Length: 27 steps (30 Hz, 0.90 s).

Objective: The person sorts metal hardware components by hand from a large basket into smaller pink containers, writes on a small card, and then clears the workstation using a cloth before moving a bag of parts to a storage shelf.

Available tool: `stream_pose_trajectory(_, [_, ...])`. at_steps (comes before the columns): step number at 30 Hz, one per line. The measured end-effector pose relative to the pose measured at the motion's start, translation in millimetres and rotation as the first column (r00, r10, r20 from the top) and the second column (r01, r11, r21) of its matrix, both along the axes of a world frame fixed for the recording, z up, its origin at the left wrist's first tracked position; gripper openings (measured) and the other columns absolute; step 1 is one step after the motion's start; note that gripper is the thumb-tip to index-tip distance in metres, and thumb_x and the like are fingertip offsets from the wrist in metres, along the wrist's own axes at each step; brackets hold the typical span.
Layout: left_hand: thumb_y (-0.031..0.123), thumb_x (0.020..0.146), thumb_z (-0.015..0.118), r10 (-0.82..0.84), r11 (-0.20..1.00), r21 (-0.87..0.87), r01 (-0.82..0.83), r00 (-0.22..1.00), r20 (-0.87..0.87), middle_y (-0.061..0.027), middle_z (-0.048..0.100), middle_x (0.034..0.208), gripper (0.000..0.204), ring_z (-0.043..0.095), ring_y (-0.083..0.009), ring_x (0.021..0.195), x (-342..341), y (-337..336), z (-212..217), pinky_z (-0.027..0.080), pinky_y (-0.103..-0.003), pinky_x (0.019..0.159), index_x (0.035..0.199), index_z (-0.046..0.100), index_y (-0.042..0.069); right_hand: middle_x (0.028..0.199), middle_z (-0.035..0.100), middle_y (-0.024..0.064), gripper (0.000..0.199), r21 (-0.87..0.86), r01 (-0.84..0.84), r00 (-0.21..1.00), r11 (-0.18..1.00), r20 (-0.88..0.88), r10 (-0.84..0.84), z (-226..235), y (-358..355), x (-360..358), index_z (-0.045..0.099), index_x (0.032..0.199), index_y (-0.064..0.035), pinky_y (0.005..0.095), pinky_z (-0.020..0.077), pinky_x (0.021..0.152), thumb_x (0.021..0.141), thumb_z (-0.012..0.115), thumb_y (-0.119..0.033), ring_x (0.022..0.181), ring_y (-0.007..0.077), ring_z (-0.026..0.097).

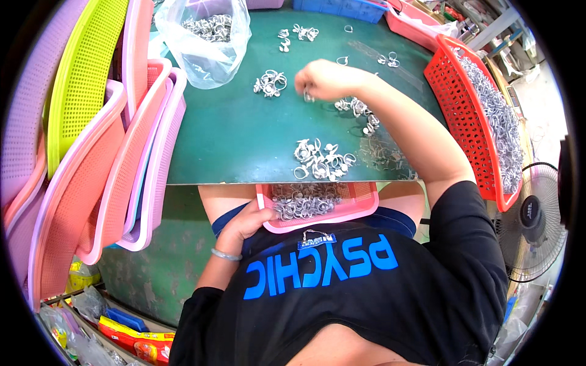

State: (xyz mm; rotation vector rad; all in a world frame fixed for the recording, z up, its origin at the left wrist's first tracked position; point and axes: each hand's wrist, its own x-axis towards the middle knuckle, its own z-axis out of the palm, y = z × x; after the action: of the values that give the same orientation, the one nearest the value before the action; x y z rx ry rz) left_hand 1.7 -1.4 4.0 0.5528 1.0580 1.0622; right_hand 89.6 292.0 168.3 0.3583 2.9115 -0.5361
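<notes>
A small pink basket (360, 206) rests on my lap against the table's near edge, with a heap of silver metal rings (302, 204) inside. My left hand (249, 221) is closed on its left rim, the thumb over the edge. Over the table my right hand (326, 79) pinches with bent fingers, and a silver ring (309, 94) shows just under the fingertips. To the left of that hand lies a small pile of rings (270, 83). More rings (355, 107) lie beneath my right wrist, and a larger pile (322, 160) sits near the front edge.
A red basket (456, 116) full of rings stands at the right, beside a black fan (532, 213). A clear plastic bag (210, 61) holding rings is at the back left. Stacked pink, purple and green baskets (85, 91) crowd the left side. A blue crate (342, 8) stands behind.
</notes>
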Motion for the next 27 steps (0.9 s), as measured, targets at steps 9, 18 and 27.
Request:
stream_pose_trajectory(9, [0.007,0.068,0.054,-0.055,0.998,0.016,0.055,0.998,0.007,-0.006,0.056,0.088,0.036,0.053,-0.0149,0.08,2.5,4.5,-3.7,0.043,-0.026,0.073,0.102,0.05,-0.005,0.081,0.06,0.0127,0.023,-0.128,-0.02,0.997,0.992,-0.083,0.01,12.7,-23.9,5.2,0.057,0.091,-0.0004,0.0329,0.0452,0.067,0.071,0.056,-0.012,0.072,0.025,0.058])
stream_pose_trajectory(18, [0.009,0.069,0.056,-0.007,1.0,0.005,0.007,1.0,-0.03,-0.0044,0.056,0.081,0.024,0.053,-0.0141,0.076,1.6,-0.9,-0.3,0.043,-0.026,0.069,0.09,0.053,-0.002,0.091,0.059,0.017,0.025,0.061,0.315,0.921,0.947,-0.261,-0.289,-34.0,2.3,-37.5,0.058,0.091,-0.0019,0.0365,0.0447,0.075,0.068,0.052,-0.006,0.087,0.0304,0.056])
stream_pose_trajectory(27, [0.007,0.068,0.055,0.021,1.0,0.02,-0.021,0.999,0.035,-0.0054,0.057,0.083,0.027,0.054,-0.0149,0.078,5.1,1.2,0.0,0.043,-0.026,0.07,0.094,0.052,-0.004,0.074,0.059,0.0119,0.023,-0.225,-0.327,0.933,0.918,0.079,0.352,2.1,-28.4,16.9,0.055,0.088,0.001,0.0322,0.0447,0.061,0.066,0.048,-0.003,0.066,0.0241,0.056])
